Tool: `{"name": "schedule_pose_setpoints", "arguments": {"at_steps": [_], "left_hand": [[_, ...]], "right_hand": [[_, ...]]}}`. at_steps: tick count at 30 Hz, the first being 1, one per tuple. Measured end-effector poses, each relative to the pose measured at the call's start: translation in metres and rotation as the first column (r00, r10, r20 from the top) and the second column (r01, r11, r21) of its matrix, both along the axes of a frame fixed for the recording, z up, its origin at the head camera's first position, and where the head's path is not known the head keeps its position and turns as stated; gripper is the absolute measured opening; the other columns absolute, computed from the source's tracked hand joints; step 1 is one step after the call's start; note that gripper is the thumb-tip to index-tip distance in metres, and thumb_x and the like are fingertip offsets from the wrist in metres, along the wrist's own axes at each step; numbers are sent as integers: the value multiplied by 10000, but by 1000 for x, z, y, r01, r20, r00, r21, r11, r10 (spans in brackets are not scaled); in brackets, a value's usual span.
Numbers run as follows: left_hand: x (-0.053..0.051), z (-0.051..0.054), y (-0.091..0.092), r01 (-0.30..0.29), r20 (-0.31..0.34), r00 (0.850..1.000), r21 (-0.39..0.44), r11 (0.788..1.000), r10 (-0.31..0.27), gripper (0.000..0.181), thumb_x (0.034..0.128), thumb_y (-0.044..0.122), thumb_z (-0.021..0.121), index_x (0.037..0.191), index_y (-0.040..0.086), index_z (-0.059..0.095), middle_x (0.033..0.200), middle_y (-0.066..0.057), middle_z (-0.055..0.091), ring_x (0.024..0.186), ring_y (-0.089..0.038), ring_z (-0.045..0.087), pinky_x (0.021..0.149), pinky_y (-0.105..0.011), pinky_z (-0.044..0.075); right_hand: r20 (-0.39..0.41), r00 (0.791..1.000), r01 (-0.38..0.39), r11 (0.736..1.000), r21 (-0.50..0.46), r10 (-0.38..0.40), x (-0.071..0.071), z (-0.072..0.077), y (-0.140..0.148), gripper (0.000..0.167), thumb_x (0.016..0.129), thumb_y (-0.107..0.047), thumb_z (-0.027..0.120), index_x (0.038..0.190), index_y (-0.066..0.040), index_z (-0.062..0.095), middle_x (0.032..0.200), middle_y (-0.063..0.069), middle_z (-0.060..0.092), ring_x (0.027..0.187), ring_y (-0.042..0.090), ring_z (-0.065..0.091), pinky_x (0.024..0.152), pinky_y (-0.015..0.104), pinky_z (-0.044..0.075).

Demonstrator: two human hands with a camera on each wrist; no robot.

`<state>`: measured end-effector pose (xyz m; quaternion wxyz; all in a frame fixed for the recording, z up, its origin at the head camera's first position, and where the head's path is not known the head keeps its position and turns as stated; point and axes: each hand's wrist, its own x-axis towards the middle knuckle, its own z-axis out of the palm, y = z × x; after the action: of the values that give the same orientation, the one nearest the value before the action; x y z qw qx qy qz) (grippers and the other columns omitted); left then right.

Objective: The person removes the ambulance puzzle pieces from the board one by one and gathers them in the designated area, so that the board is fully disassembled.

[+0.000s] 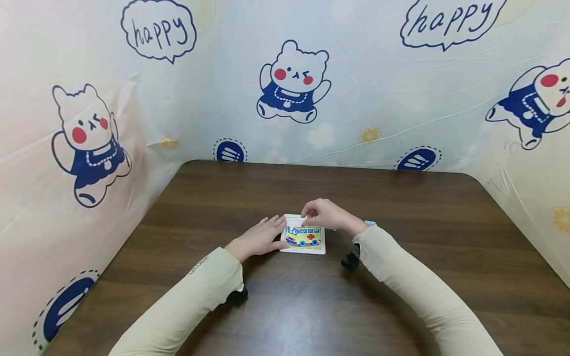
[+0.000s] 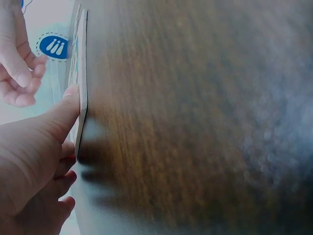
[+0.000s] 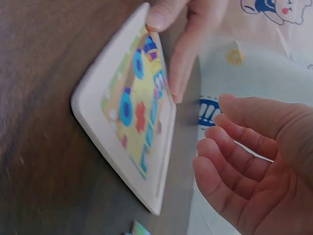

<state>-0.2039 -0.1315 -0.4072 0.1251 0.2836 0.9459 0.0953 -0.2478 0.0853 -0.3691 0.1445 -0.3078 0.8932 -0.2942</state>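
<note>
A white-framed picture board (image 1: 318, 251) lies flat on the table, showing a yellow vehicle with blue wheels and a red cross; a blank white strip runs along its far side. My left hand (image 1: 260, 238) rests at the board's left edge, fingers spread, thumb on the near left corner; in the left wrist view its thumb (image 2: 61, 112) touches the frame. Over the far right part of the board is my right hand (image 1: 328, 215), fingers loosely bent. The right wrist view shows the right hand (image 3: 254, 156) beside the board (image 3: 93, 110), holding nothing.
A small blue piece (image 1: 370, 223) lies on the brown table (image 1: 285, 306) to the right, partly behind the right wrist. In the right wrist view a colourful piece (image 3: 140, 229) shows at the bottom edge. A printed curtain (image 1: 356, 89) hangs around the table.
</note>
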Motion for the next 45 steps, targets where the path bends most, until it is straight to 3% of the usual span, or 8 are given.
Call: {"name": "schedule_pose_setpoints", "arguments": {"at_steps": [14, 26, 32, 45], "left_hand": [[2, -1, 1, 14, -8, 1000, -4, 1000, -14, 727, 903, 440, 536, 1424, -4, 291, 1473, -131, 252, 1359, -274, 179, 1082, -429, 140], [2, 1, 2, 16, -12, 1000, -2, 1000, -16, 720, 907, 428, 538, 1419, -16, 295, 1469, -143, 260, 1356, -282, 189, 1081, -434, 146], [3, 4, 1, 20, -15, 1000, 4, 1000, -20, 714, 905, 418, 546, 1413, -22, 304, 1466, -147, 264, 1354, -288, 192, 1080, -440, 145], [1, 3, 1, 23, -14, 1000, 9, 1000, -23, 708, 909, 417, 542, 1410, -25, 307, 1466, -150, 259, 1355, -291, 188, 1079, -441, 146]], "right_hand": [[39, 999, -34, 998, 62, 32, 4, -22, -20, 140, 827, -88, 689, 946, -27, 647, 731, -8, 560, 622, 110, 488, 559, 213, 420], [79, 996, 29, 993, 118, -38, 3, -23, -28, 107, 828, -80, 688, 908, -53, 622, 714, 13, 533, 623, 134, 475, 569, 233, 396], [102, 994, 35, 996, 76, -42, 1, -23, -27, 106, 829, -31, 665, 904, -37, 590, 743, 28, 539, 643, 151, 485, 588, 245, 413], [76, 997, 10, 1000, 19, -11, 1, -25, -26, 146, 818, 15, 658, 906, -42, 556, 751, 21, 535, 661, 153, 492, 601, 243, 422]]}}
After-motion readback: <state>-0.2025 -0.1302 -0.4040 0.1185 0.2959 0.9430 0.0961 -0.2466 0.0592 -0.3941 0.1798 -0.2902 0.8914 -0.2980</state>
